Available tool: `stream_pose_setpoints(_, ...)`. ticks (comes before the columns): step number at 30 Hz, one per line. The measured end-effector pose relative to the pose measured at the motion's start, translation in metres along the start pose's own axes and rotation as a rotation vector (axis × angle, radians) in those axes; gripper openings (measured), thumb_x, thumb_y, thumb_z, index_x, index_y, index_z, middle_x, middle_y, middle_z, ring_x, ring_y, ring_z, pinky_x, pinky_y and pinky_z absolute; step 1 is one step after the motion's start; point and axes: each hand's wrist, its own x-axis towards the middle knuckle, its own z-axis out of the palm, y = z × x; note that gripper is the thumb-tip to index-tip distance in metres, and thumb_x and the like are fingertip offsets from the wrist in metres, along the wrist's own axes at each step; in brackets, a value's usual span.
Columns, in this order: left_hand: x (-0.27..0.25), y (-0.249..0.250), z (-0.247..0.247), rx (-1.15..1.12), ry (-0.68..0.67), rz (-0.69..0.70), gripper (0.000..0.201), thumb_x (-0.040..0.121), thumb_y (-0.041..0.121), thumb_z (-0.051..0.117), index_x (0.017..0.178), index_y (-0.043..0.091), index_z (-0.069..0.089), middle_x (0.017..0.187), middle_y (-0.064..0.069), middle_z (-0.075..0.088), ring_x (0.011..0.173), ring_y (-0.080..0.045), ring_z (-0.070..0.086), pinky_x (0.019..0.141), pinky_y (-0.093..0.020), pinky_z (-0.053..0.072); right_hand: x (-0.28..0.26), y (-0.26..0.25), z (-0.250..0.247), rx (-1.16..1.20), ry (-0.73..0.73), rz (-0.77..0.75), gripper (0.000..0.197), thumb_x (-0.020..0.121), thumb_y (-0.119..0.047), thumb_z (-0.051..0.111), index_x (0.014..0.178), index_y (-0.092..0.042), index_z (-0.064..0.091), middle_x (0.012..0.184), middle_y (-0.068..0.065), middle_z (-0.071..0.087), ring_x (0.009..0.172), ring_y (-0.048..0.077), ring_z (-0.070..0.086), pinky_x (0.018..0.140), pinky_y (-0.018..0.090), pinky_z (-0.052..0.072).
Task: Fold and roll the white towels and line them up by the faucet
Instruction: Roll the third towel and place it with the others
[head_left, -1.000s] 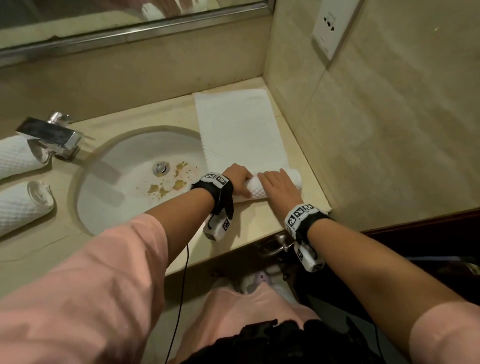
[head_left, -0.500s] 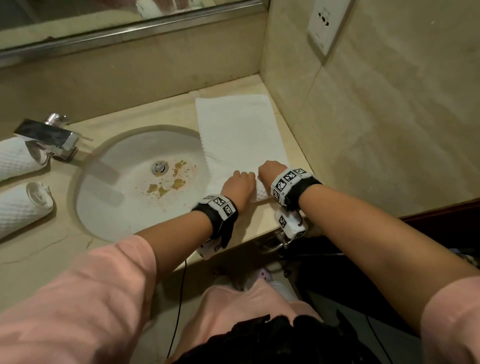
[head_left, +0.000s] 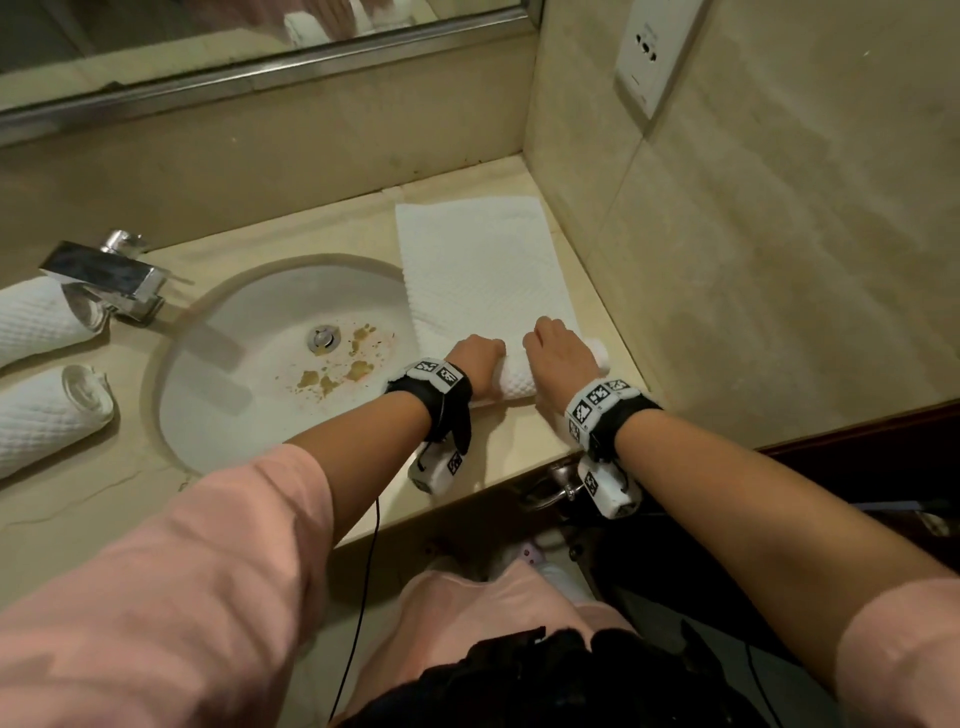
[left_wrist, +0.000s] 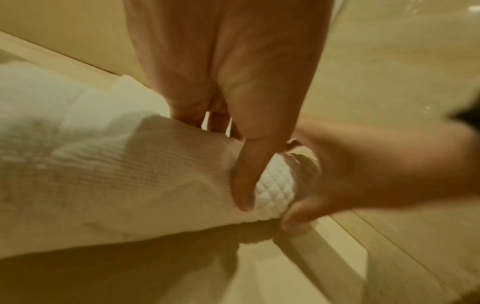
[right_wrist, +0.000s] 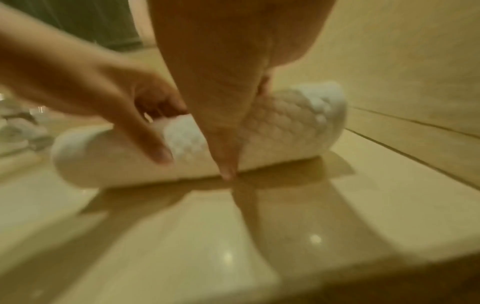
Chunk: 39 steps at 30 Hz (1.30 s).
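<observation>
- Along the front edge of the counter (head_left: 524, 441), right of the basin, both hands sit side by side on the rolled end of a white towel (head_left: 483, 275).
- The left hand (head_left: 475, 361) curls over the roll's left part; in the left wrist view its thumb presses the near face while the fingers (left_wrist: 187, 111) hook over the top.
- The right hand (head_left: 558, 356) curls over the roll's right part, thumb down against the near side where the roll meets the counter, fingers wrapped over the top.
- The roll's right end pokes out past the right hand, close to the side wall (head_left: 753, 249).
- Beyond the hands, the unrolled rest of the towel lies flat toward the back right corner of the counter, its left edge overlapping the rim of the sink (head_left: 208, 306).
- The basin holds brown stains beside the drain (head_left: 323, 339).
- At the far left edge of the counter lie two finished rolled towels (head_left: 47, 415), one nearer, one farther and partly behind the faucet.
- The faucet (head_left: 104, 275) stands at the back left of the basin, its spout reaching over the farther roll's end.
- A mirror (head_left: 208, 47) runs along the back wall, and a wall socket (head_left: 652, 52) is set in the side wall.
</observation>
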Motion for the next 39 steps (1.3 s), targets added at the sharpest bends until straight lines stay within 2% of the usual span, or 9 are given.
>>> stream_pose_setpoints(8, 0.012, -0.015, -0.011, -0.140, -0.039, 0.006, 0.049, 0.069, 0.031, 0.081, 0.112, 0.012, 0.067, 0.106, -0.004, 0.067, 0.100, -0.022, 0.060, 0.079, -0.027, 0.043, -0.003, 0.000, 0.008, 0.043, 0.124, -0.056, 0.039, 0.043, 0.009, 0.078, 0.075, -0.005, 0.061, 0.072, 0.010, 0.058, 0.065, 0.027, 0.056, 0.055, 0.032, 0.040)
stream_pose_setpoints(13, 0.004, -0.008, -0.004, -0.031, 0.041, -0.002, 0.037, 0.079, 0.032, 0.069, 0.109, 0.011, 0.063, 0.100, -0.008, 0.065, 0.098, -0.026, 0.058, 0.079, -0.034, 0.047, 0.015, 0.003, -0.014, 0.004, -0.081, -0.036, 0.024, 0.091, 0.001, 0.048, 0.111, -0.002, 0.061, 0.113, 0.014, 0.056, 0.106, 0.029, 0.055, 0.077, 0.033, 0.042)
stream_pose_setpoints(16, -0.006, 0.002, 0.021, 0.204, 0.139, 0.008, 0.050, 0.093, 0.014, 0.048, 0.141, 0.005, 0.034, 0.133, -0.020, 0.048, 0.119, -0.034, 0.044, 0.097, -0.039, 0.041, 0.029, 0.006, -0.022, 0.022, -0.158, -0.018, 0.024, 0.096, -0.006, 0.045, 0.113, -0.001, 0.061, 0.116, 0.013, 0.060, 0.108, 0.028, 0.059, 0.084, 0.031, 0.045)
stream_pose_setpoints(19, -0.016, 0.011, 0.042, 0.366, 0.278, 0.021, 0.068, 0.090, 0.002, 0.048, 0.147, -0.008, 0.012, 0.151, -0.026, 0.019, 0.137, -0.038, 0.025, 0.118, -0.043, 0.017, 0.039, 0.007, -0.034, 0.086, -0.243, 0.035, 0.019, 0.095, -0.006, 0.046, 0.099, -0.001, 0.064, 0.089, 0.011, 0.061, 0.096, 0.028, 0.060, 0.077, 0.030, 0.045)
stream_pose_setpoints(22, -0.019, 0.020, 0.049, 0.427, 0.372, -0.020, 0.065, 0.083, 0.003, 0.051, 0.142, -0.010, 0.025, 0.129, -0.020, 0.041, 0.117, -0.033, 0.041, 0.108, -0.040, 0.032, 0.047, 0.012, -0.038, 0.116, -0.256, 0.060, 0.029, 0.096, -0.009, 0.049, 0.067, -0.006, 0.051, 0.063, 0.005, 0.040, 0.084, 0.027, 0.053, 0.070, 0.027, 0.039)
stream_pose_setpoints(25, -0.020, 0.027, 0.042, 0.463, 0.315, -0.025, 0.056, 0.080, 0.004, 0.058, 0.132, -0.007, 0.042, 0.110, -0.013, 0.053, 0.099, -0.027, 0.052, 0.090, -0.033, 0.044, 0.052, 0.016, -0.036, 0.111, -0.279, 0.046, 0.021, 0.096, -0.015, 0.051, 0.100, -0.002, 0.067, 0.087, 0.013, 0.065, 0.084, 0.025, 0.057, 0.071, 0.028, 0.043)
stream_pose_setpoints(29, -0.014, 0.031, 0.021, 0.432, 0.280, -0.059, 0.036, 0.046, 0.010, 0.082, 0.079, 0.012, 0.069, 0.069, 0.000, 0.062, 0.063, -0.014, 0.059, 0.054, -0.022, 0.044, 0.054, 0.018, -0.038, 0.067, -0.297, 0.033, 0.029, 0.096, -0.020, 0.051, 0.117, -0.006, 0.065, 0.113, 0.013, 0.067, 0.100, 0.026, 0.063, 0.081, 0.029, 0.046)
stream_pose_setpoints(34, -0.002, 0.026, 0.015, 0.463, 0.173, -0.086, 0.028, 0.089, -0.004, 0.047, 0.115, 0.002, 0.052, 0.116, -0.013, 0.056, 0.109, -0.028, 0.053, 0.076, -0.032, 0.046, 0.048, 0.018, -0.034, 0.064, -0.293, 0.004, 0.022, 0.094, -0.017, 0.053, 0.111, -0.006, 0.062, 0.084, 0.009, 0.060, 0.098, 0.028, 0.060, 0.072, 0.029, 0.041)
stream_pose_setpoints(39, 0.008, 0.020, 0.004, 0.431, 0.130, -0.098, 0.024, 0.087, 0.007, 0.054, 0.111, 0.008, 0.058, 0.111, -0.010, 0.058, 0.104, -0.026, 0.056, 0.077, -0.033, 0.046, 0.032, 0.012, -0.007, 0.041, -0.165, -0.049, 0.060, 0.089, -0.008, 0.054, 0.143, -0.003, 0.028, 0.145, 0.014, 0.038, 0.136, 0.028, 0.033, 0.115, 0.038, 0.020)
